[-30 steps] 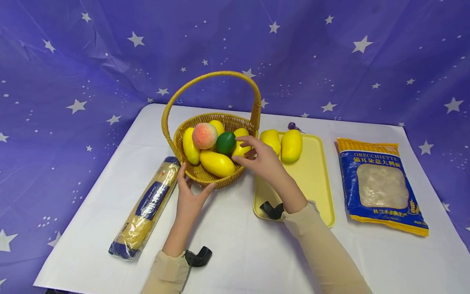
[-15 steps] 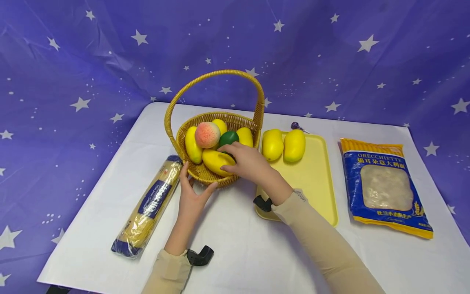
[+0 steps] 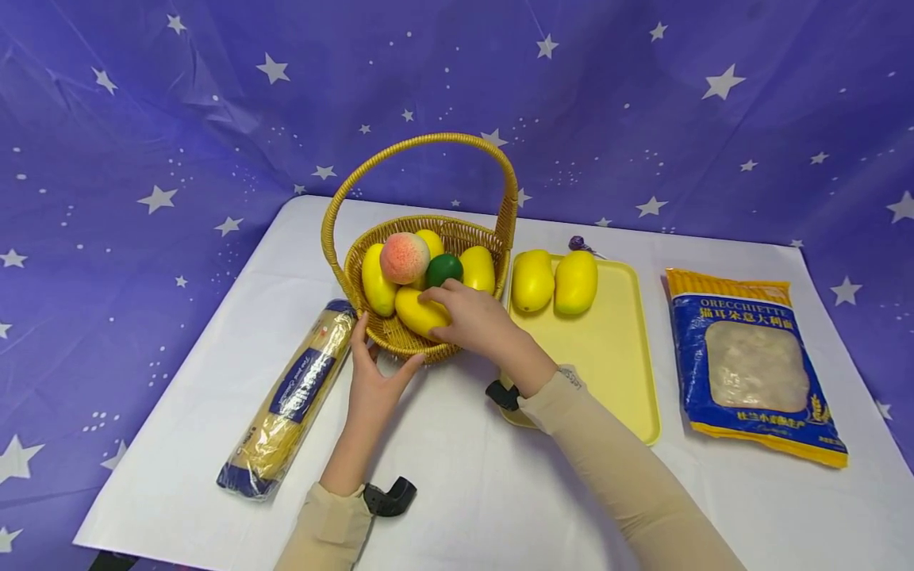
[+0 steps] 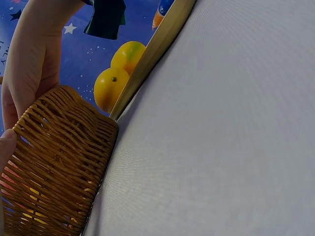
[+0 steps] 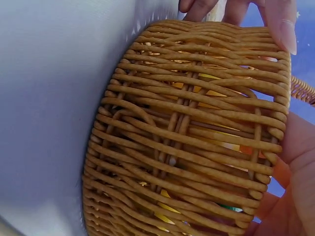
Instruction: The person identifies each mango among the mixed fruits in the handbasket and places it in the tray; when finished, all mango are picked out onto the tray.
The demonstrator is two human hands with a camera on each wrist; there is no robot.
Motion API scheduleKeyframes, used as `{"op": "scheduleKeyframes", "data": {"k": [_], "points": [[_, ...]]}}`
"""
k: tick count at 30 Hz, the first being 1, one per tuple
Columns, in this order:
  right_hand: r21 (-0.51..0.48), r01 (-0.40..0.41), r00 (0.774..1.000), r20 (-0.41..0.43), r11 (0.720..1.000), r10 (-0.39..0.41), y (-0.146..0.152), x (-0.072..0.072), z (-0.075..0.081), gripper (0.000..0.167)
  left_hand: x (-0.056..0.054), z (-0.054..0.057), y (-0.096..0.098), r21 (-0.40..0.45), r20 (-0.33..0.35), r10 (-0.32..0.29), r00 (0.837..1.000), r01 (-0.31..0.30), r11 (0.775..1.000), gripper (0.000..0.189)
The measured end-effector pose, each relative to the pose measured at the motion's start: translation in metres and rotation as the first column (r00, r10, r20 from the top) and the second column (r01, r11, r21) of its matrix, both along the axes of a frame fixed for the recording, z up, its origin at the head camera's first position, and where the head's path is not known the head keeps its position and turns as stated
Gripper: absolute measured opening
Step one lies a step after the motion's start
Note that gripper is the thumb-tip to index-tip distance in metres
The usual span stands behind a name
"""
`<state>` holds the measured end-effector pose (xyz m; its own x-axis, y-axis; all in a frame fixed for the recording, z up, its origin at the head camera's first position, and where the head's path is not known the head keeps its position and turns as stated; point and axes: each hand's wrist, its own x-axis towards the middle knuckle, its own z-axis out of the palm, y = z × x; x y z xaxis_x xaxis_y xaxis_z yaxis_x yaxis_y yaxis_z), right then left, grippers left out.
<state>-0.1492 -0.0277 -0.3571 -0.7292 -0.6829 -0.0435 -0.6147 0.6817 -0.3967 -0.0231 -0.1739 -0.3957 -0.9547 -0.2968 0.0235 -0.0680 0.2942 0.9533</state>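
Observation:
A wicker basket (image 3: 464,228) with a tall arched handle holds several yellow mangoes, a pink-and-cream peach (image 3: 405,258) and a dark green rounded fruit (image 3: 444,270). My left hand (image 3: 373,390) holds the basket's near left side; its thumb tip meets the rim in the right wrist view. Reaching over the near right rim, my right hand (image 3: 482,320) grips the front mango (image 3: 414,309), index finger above and thumb on the near side. The other fingers are partly hidden. Seen from the left wrist, the wicker wall (image 4: 64,152) hides most of the fruit.
Right of the basket lies a yellow tray (image 3: 607,373) bearing two mangoes (image 3: 554,282). A blue orecchiette bag (image 3: 753,369) is further right. A spaghetti pack (image 3: 289,400) lies left, touching or nearly touching the basket. A small purple lollipop (image 3: 577,243) sits behind the tray.
My right hand has moved left and down from beside the green fruit onto the front mango, and its fingers have come round it. The left hand stays at the basket.

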Motion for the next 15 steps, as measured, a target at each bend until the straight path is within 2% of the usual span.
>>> {"op": "scheduleKeyframes", "data": {"k": [11, 15], "points": [[0.031, 0.012, 0.999, 0.04, 0.999, -0.014, -0.0018, 0.0006, 0.0032, 0.052, -0.0007, 0.0004, 0.0008, 0.006, 0.012, 0.01, 1.0, -0.01, 1.0, 0.096], [0.024, 0.017, 1.0, 0.026, 1.0, -0.018, -0.0012, 0.0011, 0.0027, 0.052, 0.0004, 0.0015, 0.0016, 0.002, 0.009, 0.013, 1.0, -0.013, 1.0, 0.096]]}}
